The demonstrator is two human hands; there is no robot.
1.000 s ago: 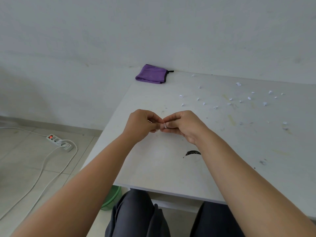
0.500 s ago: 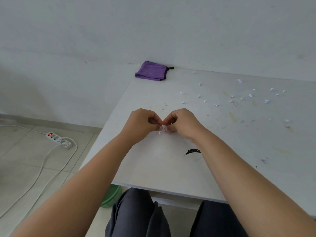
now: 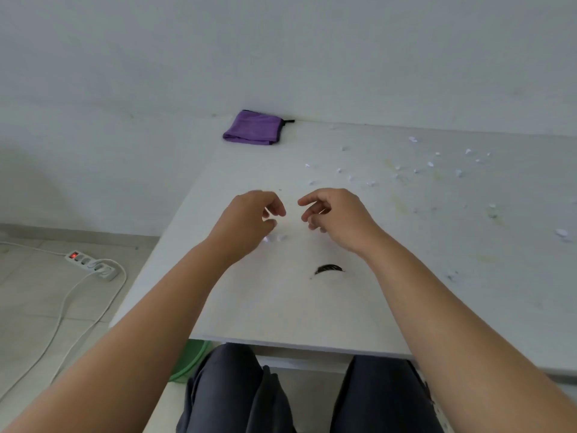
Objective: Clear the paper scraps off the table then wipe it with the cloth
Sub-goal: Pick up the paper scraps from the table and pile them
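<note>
Hands part: left hand (image 3: 249, 218) and right hand (image 3: 335, 215) now separate, fingers loosely curled, pinching nothing. Torn bits (image 3: 276, 238) drop just below left fingertips; paper scraps (image 3: 431, 164) uncleared, cloth (image 3: 253, 129) untouched beyond.

One purple cloth (image 3: 254, 129) far left on the table (image 3: 281, 307), two hands, one black mark (image 3: 328, 269) near the front, roughly two dozen paper scraps (image 3: 431, 164), one power strip (image 3: 90, 263) on the floor.
</note>
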